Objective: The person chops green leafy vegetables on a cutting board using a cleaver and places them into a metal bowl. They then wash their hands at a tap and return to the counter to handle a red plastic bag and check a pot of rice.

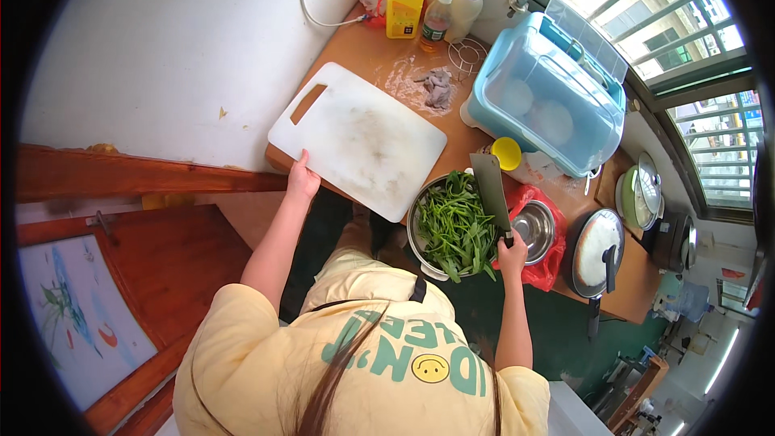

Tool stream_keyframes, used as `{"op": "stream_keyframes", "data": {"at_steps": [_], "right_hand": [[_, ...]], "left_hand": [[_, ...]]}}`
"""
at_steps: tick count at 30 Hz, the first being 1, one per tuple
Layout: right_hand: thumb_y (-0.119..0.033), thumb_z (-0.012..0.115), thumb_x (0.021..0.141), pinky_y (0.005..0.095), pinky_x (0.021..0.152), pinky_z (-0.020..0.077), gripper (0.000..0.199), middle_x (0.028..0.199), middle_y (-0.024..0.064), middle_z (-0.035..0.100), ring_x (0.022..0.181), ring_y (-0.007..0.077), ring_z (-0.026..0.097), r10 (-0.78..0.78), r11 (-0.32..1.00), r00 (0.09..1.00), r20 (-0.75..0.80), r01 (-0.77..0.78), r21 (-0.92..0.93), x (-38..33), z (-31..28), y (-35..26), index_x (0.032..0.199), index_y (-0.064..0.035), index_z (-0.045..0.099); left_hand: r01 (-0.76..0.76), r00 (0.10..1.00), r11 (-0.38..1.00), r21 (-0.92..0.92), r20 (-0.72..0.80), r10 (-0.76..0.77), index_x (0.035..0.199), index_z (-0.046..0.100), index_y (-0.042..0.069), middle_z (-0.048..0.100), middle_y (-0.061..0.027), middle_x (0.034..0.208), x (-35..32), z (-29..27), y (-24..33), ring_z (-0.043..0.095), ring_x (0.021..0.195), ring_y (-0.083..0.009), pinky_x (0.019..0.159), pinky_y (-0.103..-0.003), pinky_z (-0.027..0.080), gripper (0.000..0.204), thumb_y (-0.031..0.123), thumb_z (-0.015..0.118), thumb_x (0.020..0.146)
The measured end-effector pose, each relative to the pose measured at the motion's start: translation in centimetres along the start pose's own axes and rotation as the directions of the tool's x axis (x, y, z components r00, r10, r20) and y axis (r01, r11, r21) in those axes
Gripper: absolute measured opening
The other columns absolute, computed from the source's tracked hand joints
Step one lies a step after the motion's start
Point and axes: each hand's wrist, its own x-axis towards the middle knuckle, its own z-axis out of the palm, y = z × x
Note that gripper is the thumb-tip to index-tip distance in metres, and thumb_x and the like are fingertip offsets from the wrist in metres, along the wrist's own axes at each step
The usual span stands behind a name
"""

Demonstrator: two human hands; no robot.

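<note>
My left hand (303, 178) grips the near left edge of a white cutting board (379, 133), its thumb on top. The board lies bare, with grey stains in its middle and a handle slot at its far left corner. In my right hand (511, 255) is a cleaver (489, 194), held by its dark handle with the broad blade pointing away from me. The blade is over the right side of a pot (413, 230) heaped with cut leafy greens (456, 226). To the right of that hand, a steel bowl (534, 231) sits in a red plastic bag (553, 262).
A blue lidded dish box (533, 97) stands at the back right, a yellow cup (506, 153) before it. Behind the board are a grey rag (437, 89), a yellow pump bottle (405, 0) and other bottles. A lidded frying pan (593, 254) sits at the right edge.
</note>
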Motion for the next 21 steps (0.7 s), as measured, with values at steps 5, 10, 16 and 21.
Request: {"op": "stream_keyframes", "data": {"at_steps": [5, 10, 16, 21], "right_hand": [[-0.009, 0.059, 0.073, 0.0363, 0.065, 0.0468, 0.03, 0.076, 0.0194, 0.062, 0.07, 0.0322, 0.062, -0.053, 0.998, 0.997, -0.051, 0.052, -0.018, 0.6, 0.8, 0.4, 0.102, -0.003, 0.061], [-0.009, 0.059, 0.073, 0.0398, 0.067, 0.0471, 0.03, 0.081, 0.0213, 0.062, 0.077, 0.0361, 0.061, -0.144, 0.988, 0.989, -0.039, 0.142, -0.066, 1.7, 1.6, -0.8, 0.102, -0.0034, 0.061], [-0.012, 0.061, 0.074, 0.0409, 0.066, 0.0466, 0.029, 0.08, 0.0204, 0.062, 0.077, 0.037, 0.061, -0.112, 0.994, 0.993, -0.038, 0.112, -0.012, 1.7, 2.2, 0.4, 0.101, -0.0026, 0.061], [-0.017, 0.064, 0.075, 0.0441, 0.065, 0.0457, 0.021, 0.076, 0.0202, 0.062, 0.075, 0.0389, 0.06, -0.032, 0.998, 0.999, -0.021, 0.031, -0.058, 1.8, 2.2, 0.6, 0.088, -0.0017, 0.058]], "left_hand": [[0.204, 0.978, 0.938, 0.28, -0.018, -0.207, 0.123, 0.04, 0.002, 0.049, -0.0121, 0.121, 1.9, -1.5, -0.2, 0.047, 0.113, -0.0253, 0.095, -0.043, 0.04, 0.037, 0.024, 0.043, 0.094], [0.381, 0.916, 0.299, 0.875, -0.313, -0.251, 0.11, 0.048, 0.003, 0.059, -0.0114, 0.089, -1.3, 1.1, 2.7, 0.059, 0.076, -0.0201, 0.066, -0.034, 0.051, 0.038, 0.034, 0.051, 0.09], [-0.007, 0.974, 0.23, 0.973, 0.059, -0.219, 0.079, 0.057, 0.002, 0.058, -0.0056, 0.069, -8.0, -0.9, -1.5, 0.055, 0.059, -0.0102, 0.054, -0.023, 0.048, 0.028, 0.029, 0.055, 0.087], [0.489, 0.689, 0.537, 0.688, 0.074, -0.721, 0.103, 0.055, -0.003, 0.061, -0.0178, 0.097, -16.9, 5.3, -9.8, 0.063, 0.087, -0.0238, 0.081, -0.033, 0.052, 0.028, 0.019, 0.058, 0.087]]}}
